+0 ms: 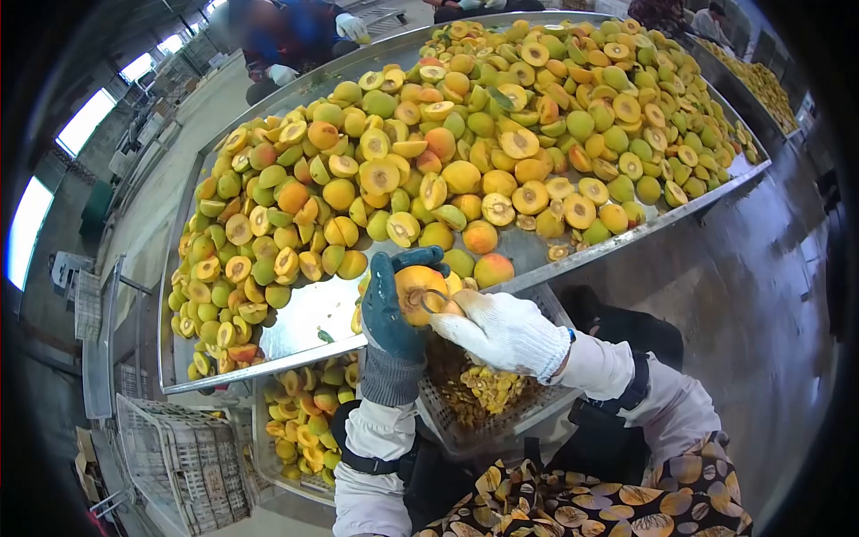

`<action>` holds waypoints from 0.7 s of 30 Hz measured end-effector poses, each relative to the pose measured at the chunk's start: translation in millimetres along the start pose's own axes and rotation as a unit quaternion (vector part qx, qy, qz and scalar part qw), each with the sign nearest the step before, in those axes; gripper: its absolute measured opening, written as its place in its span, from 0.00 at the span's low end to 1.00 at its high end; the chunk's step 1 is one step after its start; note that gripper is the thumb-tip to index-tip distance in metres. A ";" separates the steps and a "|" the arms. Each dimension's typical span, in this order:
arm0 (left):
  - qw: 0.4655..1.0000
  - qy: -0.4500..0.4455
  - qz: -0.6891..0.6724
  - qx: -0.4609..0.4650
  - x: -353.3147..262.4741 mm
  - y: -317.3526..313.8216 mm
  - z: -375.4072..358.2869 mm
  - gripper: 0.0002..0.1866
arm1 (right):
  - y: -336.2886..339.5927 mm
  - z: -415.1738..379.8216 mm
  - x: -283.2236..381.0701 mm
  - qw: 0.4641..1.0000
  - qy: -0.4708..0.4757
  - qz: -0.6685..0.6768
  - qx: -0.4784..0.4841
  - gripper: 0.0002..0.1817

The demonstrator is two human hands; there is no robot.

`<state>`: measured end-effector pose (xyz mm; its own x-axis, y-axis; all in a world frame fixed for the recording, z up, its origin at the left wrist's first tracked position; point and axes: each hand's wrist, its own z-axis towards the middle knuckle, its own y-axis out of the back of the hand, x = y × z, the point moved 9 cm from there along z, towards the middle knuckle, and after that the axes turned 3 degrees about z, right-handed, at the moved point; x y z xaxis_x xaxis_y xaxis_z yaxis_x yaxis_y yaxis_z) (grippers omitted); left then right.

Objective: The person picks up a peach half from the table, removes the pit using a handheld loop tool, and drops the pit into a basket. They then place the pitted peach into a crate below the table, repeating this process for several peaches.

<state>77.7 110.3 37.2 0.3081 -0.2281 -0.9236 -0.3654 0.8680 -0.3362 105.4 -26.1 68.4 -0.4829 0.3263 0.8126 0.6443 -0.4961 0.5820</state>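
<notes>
My left hand (394, 309), in a dark green coated glove, is closed around a yellow peach half (415, 285), its cut face turned toward my right hand. My right hand (510, 333), in a white knit glove, grips a pitting tool with a curved metal loop (433, 302). The loop touches the cut face of the peach; the tool's handle is hidden in my fingers. Both hands are over the near edge of a metal table (309, 318), heaped with peach halves (380, 176). Beneath them, a crate (456, 438) holds peach scraps (488, 389).
Below the table, to the left, a crate of peach halves (309, 416) stands beside white plastic crates (192, 456). A co-worker (300, 40) with gloved hands is across the table. Another peach-laden table (761, 85) stands at the far right, above wet floor (716, 268).
</notes>
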 end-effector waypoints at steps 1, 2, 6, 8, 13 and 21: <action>1.000 -0.003 0.016 -0.012 -1.8 -0.3 -2.2 0.35 | 0.1 -1.9 1.7 0.999 0.032 -0.031 -0.027 0.27; 0.999 -0.007 0.043 -0.011 -7.0 -4.1 -4.0 0.33 | -4.3 -2.9 0.8 0.994 0.068 -0.075 -0.041 0.27; 0.947 -0.121 0.297 -0.028 -25.0 -19.4 -18.1 0.29 | 5.1 -7.9 -0.1 0.990 0.062 -0.086 -0.089 0.28; 0.917 -0.140 0.372 -0.043 -38.2 -31.3 -23.9 0.28 | 7.6 -9.4 1.1 0.989 0.062 -0.097 -0.090 0.29; 0.975 -0.060 0.188 -0.106 -21.5 -25.1 -31.7 0.29 | -5.5 -8.8 -10.5 0.994 0.082 -0.035 -0.065 0.30; 0.958 -0.113 0.239 -0.116 -31.0 -36.9 -43.9 0.34 | -46.2 -31.3 -23.8 0.803 -0.198 0.521 0.213 0.32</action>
<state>43.0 66.0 70.2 0.2296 0.2944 -0.9277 -0.6885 0.7228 0.0590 68.5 -36.1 21.3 0.6213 0.1844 0.7615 0.7611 -0.3730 -0.5306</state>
